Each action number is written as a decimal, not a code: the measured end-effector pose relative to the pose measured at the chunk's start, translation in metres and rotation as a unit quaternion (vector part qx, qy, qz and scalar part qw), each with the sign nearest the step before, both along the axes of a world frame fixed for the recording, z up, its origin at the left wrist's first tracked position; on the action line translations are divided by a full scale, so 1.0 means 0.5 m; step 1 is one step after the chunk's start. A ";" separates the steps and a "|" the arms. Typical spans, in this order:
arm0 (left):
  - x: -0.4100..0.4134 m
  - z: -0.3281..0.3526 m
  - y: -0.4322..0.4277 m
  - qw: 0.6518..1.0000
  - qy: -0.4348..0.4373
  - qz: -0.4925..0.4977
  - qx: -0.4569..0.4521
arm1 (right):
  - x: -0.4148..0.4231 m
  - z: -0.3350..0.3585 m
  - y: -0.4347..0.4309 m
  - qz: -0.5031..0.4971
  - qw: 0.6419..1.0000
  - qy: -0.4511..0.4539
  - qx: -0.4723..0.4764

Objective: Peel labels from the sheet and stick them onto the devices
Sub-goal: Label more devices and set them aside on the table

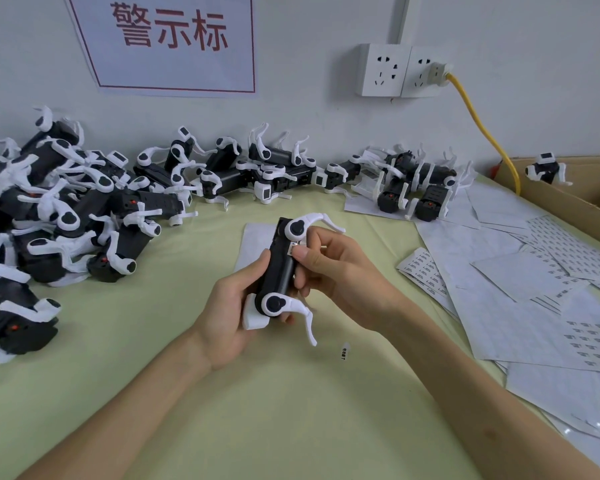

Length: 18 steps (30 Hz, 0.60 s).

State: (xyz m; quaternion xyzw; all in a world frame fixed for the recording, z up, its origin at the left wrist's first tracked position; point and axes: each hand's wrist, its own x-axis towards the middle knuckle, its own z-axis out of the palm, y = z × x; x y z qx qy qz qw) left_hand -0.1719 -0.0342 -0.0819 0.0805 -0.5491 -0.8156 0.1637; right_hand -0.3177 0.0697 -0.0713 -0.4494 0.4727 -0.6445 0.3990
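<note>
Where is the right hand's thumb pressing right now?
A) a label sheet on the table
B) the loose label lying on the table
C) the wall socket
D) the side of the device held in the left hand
D: the thumb of the right hand presses a small label onto the black device that the left hand grips.

wall sign [167,46], red chars; socket [383,69] w/ yellow cable [478,123]; cardboard box [568,202] rt
</note>
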 end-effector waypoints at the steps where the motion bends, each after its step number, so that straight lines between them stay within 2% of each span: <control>1: 0.000 -0.002 -0.001 1.000 0.001 0.004 0.003 | 0.000 0.000 -0.001 -0.001 1.000 -0.004 0.000; 4: -0.007 -0.007 -0.001 0.999 -0.020 0.036 0.035 | -0.002 -0.002 -0.004 -0.019 1.000 -0.001 0.004; 9: -0.014 -0.005 0.001 0.996 -0.062 0.059 0.039 | -0.007 0.004 -0.005 -0.141 0.989 0.036 0.010; 15: -0.011 -0.003 0.002 0.992 -0.094 0.070 0.035 | -0.040 0.022 0.011 -0.284 0.955 -0.021 -0.084; 17: -0.010 -0.001 -0.001 0.993 -0.092 0.064 0.024 | -0.055 0.025 0.014 -0.307 0.948 0.044 -0.068; 18: -0.009 0.000 -0.002 0.994 -0.097 0.057 0.014 | -0.060 0.026 0.015 -0.287 0.953 0.085 -0.042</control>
